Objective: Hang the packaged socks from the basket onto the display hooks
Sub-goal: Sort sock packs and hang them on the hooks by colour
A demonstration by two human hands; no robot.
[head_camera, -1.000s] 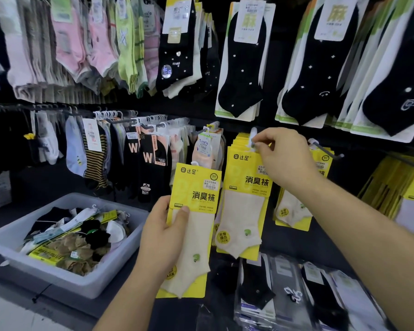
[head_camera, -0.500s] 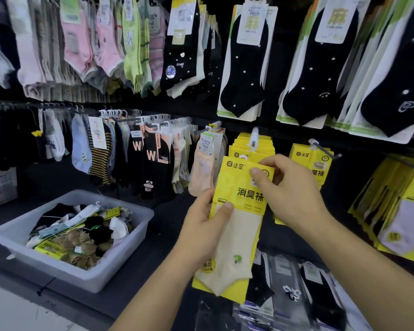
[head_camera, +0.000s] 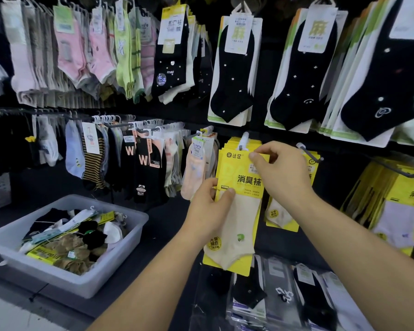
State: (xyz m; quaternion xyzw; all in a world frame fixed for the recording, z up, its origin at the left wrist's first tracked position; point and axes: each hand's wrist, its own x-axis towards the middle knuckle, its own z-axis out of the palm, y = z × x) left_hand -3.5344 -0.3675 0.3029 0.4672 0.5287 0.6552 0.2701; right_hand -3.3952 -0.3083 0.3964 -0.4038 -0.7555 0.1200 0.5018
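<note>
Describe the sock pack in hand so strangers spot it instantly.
On the dark sock wall, find the white plastic hook holding yellow packs. In front is the yellow card pack of cream ankle socks, the only one gripped by left hand and right hand.

**Colours and patterns, sock display**

Sock pack (head_camera: 240, 211): yellow card, cream sock, small green motif.
Basket (head_camera: 122, 256): pale grey.
Dotted socks (head_camera: 232, 75): black with white dots.
Striped socks (head_camera: 93, 170): black and yellow bands.
Pink socks (head_camera: 68, 53): plain pink.
Lime sock (head_camera: 124, 58): lime green.

One camera sits on the person's head. It looks forward and a bit down, close to the sock wall (head_camera: 280, 133), basket (head_camera: 65, 280) low left.
</note>
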